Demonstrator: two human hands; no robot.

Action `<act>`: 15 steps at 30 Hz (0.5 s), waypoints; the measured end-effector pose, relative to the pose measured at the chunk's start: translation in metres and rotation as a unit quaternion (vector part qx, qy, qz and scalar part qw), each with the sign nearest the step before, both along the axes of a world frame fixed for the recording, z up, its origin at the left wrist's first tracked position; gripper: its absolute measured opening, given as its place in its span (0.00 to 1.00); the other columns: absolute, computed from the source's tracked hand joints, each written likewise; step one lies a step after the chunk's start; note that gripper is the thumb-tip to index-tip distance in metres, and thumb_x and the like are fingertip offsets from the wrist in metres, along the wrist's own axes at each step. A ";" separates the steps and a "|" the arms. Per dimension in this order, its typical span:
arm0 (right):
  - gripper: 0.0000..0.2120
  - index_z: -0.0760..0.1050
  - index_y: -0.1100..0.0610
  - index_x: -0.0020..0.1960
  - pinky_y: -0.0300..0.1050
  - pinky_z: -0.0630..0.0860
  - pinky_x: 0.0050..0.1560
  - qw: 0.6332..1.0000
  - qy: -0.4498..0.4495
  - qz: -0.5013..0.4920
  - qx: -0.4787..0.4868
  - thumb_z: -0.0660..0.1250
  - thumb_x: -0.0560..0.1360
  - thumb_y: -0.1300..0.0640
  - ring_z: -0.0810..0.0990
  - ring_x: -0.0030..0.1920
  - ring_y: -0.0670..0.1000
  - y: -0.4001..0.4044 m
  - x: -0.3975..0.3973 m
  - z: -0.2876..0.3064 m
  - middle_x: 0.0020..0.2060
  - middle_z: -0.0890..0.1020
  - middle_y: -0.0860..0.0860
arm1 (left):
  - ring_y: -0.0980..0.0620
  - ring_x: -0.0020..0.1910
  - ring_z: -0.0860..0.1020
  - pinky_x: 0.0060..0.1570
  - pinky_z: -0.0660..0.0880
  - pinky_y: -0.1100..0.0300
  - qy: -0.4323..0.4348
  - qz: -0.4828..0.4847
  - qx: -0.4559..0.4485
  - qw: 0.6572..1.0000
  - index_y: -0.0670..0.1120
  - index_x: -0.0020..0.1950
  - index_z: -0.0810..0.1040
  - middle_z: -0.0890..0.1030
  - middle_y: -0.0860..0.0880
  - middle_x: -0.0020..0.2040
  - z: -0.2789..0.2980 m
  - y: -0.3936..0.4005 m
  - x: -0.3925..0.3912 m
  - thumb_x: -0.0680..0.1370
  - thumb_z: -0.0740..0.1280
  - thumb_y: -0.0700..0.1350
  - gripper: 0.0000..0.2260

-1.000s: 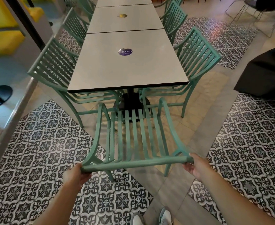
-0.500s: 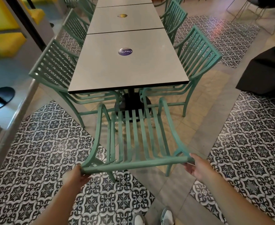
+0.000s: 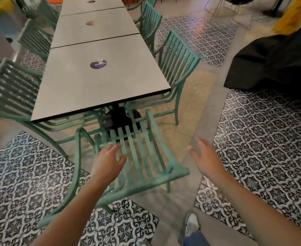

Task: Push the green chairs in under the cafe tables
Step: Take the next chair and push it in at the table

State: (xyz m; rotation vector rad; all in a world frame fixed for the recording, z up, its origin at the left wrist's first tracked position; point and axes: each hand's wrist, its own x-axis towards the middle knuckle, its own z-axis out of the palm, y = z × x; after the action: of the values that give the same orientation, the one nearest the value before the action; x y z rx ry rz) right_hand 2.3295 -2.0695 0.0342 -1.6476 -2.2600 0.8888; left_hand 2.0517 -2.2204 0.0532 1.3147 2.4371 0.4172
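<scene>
Head view: the near green chair (image 3: 139, 157) stands at the end of the nearest surface (image 3: 100, 79), at 6 o'clock from it, its slatted seat partly under the surface edge and its top rail toward the person. The chair is metal, painted green, with flat parallel slats and curved arms. The left hand (image 3: 108, 162) hovers over the seat slats, fingers loosely spread and extended, gripping nothing; contact with the slats cannot be confirmed. The right hand (image 3: 206, 157) is in the air at 3 o'clock from the chair, apart from it, fingers spread and holding nothing. The surface is a matte grey rectangular slab with a dark edge and a round purple sticker (image 3: 98, 64) near its centre. A side chair (image 3: 174, 68) at 3 o'clock and another side chair (image 3: 13, 93) at 9 o'clock are tucked against it. The floor (image 3: 263, 139) carries black-and-white patterned tiles beside plain beige ones. No containers are visible.
</scene>
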 end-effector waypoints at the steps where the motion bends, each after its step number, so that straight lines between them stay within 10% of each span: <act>1: 0.28 0.63 0.57 0.73 0.54 0.68 0.66 1.000 -0.006 0.013 0.016 0.57 0.79 0.42 0.68 0.68 0.56 0.009 0.002 0.004 0.69 0.70 0.55 | 0.48 0.63 0.74 0.65 0.70 0.46 0.009 -0.030 -0.006 1.000 0.50 0.70 0.70 0.73 0.49 0.68 0.005 0.013 0.010 0.79 0.62 0.55 0.20; 15: 0.30 0.57 0.53 0.77 0.47 0.63 0.70 0.997 -0.032 0.066 0.023 0.54 0.79 0.40 0.63 0.72 0.52 0.219 0.162 0.021 0.73 0.65 0.51 | 0.50 0.61 0.75 0.61 0.71 0.52 0.079 -0.147 -0.079 0.983 0.52 0.67 0.74 0.76 0.52 0.64 0.013 0.269 0.151 0.78 0.61 0.57 0.19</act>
State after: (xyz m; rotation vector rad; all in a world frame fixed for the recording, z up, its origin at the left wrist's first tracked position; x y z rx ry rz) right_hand 2.4910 -1.8502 0.0556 -1.5440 -2.4363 0.8160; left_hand 2.2031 -1.9510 0.0661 1.6575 2.2883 0.0413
